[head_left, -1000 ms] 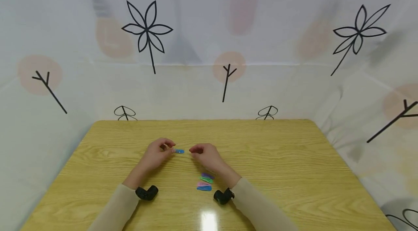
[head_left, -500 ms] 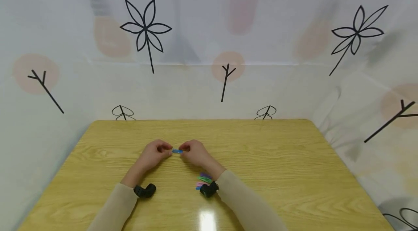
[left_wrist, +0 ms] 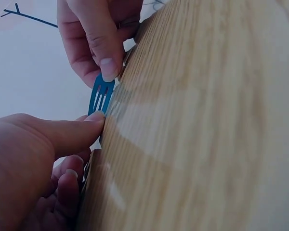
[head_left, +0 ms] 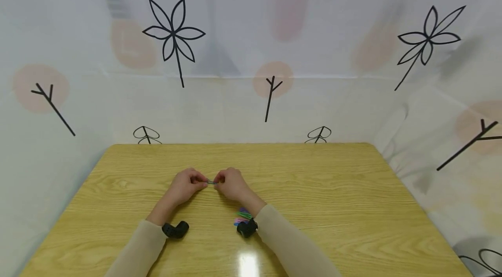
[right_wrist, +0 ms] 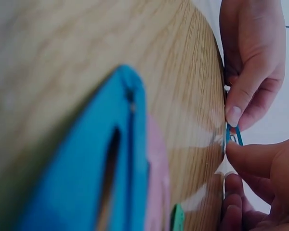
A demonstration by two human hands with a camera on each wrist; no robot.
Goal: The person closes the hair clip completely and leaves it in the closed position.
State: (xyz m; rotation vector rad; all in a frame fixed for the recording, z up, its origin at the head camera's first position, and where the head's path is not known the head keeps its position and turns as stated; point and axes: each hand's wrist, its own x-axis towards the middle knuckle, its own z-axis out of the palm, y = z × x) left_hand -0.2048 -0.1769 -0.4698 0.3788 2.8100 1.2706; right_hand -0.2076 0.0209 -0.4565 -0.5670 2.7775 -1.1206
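A blue snap hair clip (left_wrist: 101, 95) is held between both hands, low over the far middle of the table. My left hand (head_left: 185, 186) pinches its left end between thumb and fingers. The other end is pinched by my right hand (head_left: 232, 184), thumb against fingertips. Slots show along the clip's face in the left wrist view; both its ends are hidden under fingertips. In the head view only a thin bit of it shows between the hands.
Beside my right forearm lie more hair clips on the wooden table (head_left: 333, 198): a green clip (head_left: 245, 215), a pink clip (right_wrist: 157, 168) and a large-looking blue clip (right_wrist: 82, 173). A purple one is partly covered. Patterned cloth (head_left: 219, 107) hangs behind the table.
My right hand has moved left to the blue clip and now pinches its right end; earlier only the left hand held it. The clip has tilted and looks thinner.
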